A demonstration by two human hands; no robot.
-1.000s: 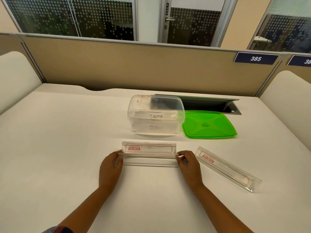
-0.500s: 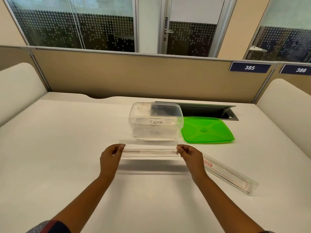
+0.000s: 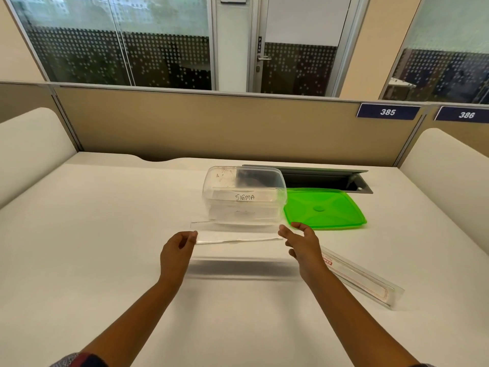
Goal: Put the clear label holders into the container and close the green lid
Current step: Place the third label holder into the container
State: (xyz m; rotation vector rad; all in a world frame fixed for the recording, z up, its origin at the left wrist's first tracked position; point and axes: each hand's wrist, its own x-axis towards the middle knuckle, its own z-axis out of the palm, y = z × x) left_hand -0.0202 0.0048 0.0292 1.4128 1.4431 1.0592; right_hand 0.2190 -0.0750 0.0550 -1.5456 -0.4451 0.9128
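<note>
Head view, both hands' grip (image 3: 176, 251) (image 3: 304, 243) holding clear label holder (image 3: 236, 233) ends, container (image 3: 244, 198) marked "SIGMA", green lid (image 3: 324, 209) beside

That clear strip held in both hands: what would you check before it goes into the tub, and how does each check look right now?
1. Strip held at both ends: ok. The left hand and right hand pinch the held label holder clear of the table.
2. Strip level: ok, roughly horizontal.
3. Container open: ok, no lid on it.
4. Strip fits inside: cannot tell; it looks about as long as the container is wide.
5. Green lid within reach: ok, flat beside the container.
6. All holders in: not ok; the second label holder lies on the table.
</note>
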